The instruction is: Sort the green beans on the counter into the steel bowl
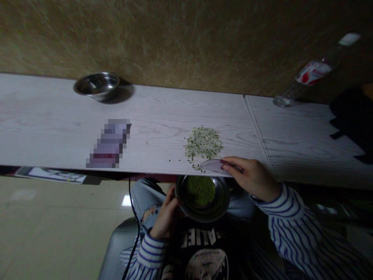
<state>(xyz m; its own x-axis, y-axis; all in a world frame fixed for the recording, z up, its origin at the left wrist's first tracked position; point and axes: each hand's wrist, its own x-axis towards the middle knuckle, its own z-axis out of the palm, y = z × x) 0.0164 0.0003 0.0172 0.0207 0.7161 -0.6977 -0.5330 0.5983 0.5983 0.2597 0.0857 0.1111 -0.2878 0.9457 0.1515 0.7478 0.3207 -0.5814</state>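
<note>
The loose pile, white grains speckled with green, lies on the pale tabletop. At its four o'clock, the right hand, fingers pointing toward nine, pinches a curved translucent plate; at six, the left hand grips a steel bowl of green beans.

Two hands, two bowls, one bottle

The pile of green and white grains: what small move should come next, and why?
Probably the right hand should draw the translucent curved piece toward the near edge of the table, bringing along a few loose green grains: several lie by its tip, and the left hand holds a metal bowl with a green heap in it, just past that edge.
</note>
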